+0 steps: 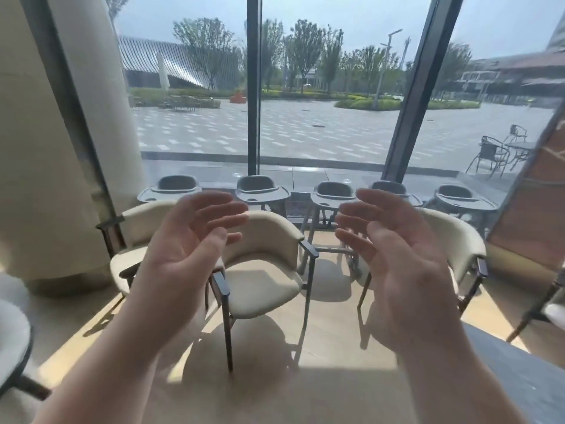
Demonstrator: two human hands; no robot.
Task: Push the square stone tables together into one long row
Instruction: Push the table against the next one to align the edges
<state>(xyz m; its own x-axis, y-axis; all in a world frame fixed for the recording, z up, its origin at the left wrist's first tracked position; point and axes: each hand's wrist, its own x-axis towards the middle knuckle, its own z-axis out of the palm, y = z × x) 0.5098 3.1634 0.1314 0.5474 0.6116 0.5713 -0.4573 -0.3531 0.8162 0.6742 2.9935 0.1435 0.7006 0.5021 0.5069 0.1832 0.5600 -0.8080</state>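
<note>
Stone table (519, 377) corner, dark grey, smooth, both hands' grip wide, holding nothing.

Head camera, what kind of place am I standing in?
Probably a café or restaurant dining area: cream armchairs, a row of grey baby high chairs along the glass wall, and patio seating outside.

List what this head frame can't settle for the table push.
- Stone tables: only a dark slab at the lower right, cut off by the frame edge; shape unclear.
- Right chair: seat hidden behind right hand.
- Left hand fingertips: motion-blurred.
</note>
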